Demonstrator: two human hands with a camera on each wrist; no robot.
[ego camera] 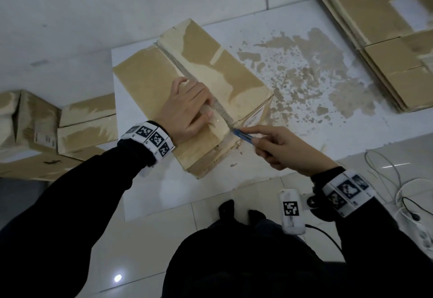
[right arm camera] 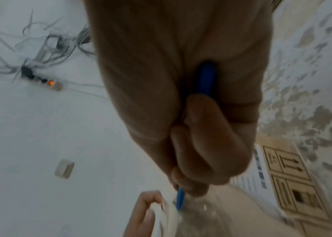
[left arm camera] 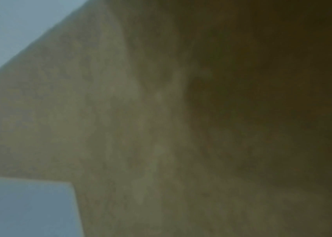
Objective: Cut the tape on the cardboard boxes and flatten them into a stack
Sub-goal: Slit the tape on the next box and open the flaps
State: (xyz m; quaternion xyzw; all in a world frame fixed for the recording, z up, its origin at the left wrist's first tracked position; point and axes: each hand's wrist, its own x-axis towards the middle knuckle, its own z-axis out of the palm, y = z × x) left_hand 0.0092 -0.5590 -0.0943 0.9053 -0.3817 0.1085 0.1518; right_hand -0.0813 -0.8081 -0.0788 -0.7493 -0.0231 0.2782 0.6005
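A brown cardboard box (ego camera: 150,77) lies on the white table (ego camera: 145,192), with a taped seam (ego camera: 185,70) running along its top. My left hand (ego camera: 185,107) rests on the box, its fingers curled over the near flap's edge at the seam. My right hand (ego camera: 283,151) grips a blue cutter (ego camera: 243,136), whose tip touches the seam's near end at the box corner. The right wrist view shows the cutter (right arm camera: 204,80) inside my fist, the left fingers (right arm camera: 140,216) on the flap, and the box's printed side (right arm camera: 295,184). The left wrist view holds only blurred cardboard (left arm camera: 120,128).
A stack of flattened boxes (ego camera: 386,39) lies at the table's far right. Several unflattened boxes (ego camera: 46,133) stand to the left, below the table. Cables (ego camera: 384,168) and a power strip (right arm camera: 53,84) lie on the floor at the right. Peeled brown patches (ego camera: 316,75) mark the tabletop.
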